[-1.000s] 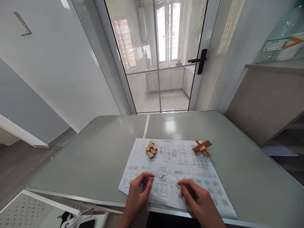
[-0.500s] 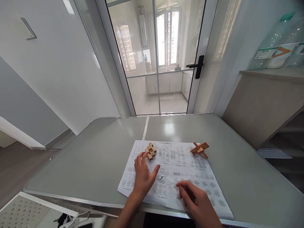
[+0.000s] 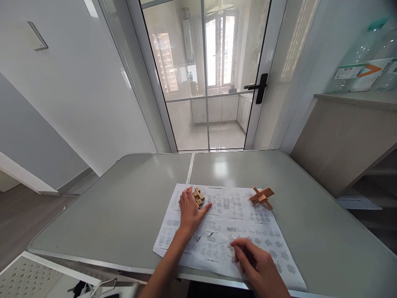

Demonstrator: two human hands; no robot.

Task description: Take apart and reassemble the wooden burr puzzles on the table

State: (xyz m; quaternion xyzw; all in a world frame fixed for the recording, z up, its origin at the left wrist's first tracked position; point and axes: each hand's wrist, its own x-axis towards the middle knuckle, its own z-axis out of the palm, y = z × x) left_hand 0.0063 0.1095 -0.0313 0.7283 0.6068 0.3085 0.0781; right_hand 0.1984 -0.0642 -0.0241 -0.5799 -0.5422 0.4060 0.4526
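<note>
My left hand (image 3: pixel 190 208) reaches forward over a printed sheet of diagrams (image 3: pixel 235 225), fingers spread and open, its fingertips at a small light wooden block puzzle (image 3: pixel 199 196) near the sheet's far left corner. I cannot tell whether the fingers touch the puzzle. My right hand (image 3: pixel 256 265) rests on the near part of the sheet with its fingers curled under; nothing shows in it. A second, orange-brown wooden cross puzzle (image 3: pixel 262 197) lies at the sheet's far right corner, away from both hands.
The sheet lies on a grey folding table (image 3: pixel 124 207) with a seam down the middle. A glass door (image 3: pixel 211 74) stands behind it and a cabinet (image 3: pixel 347 136) at the right. A white perforated surface (image 3: pixel 34 279) sits at the lower left.
My left hand has left the near edge of the sheet and moved forward to the light wooden puzzle, opening its fingers. My right hand has stayed in place.
</note>
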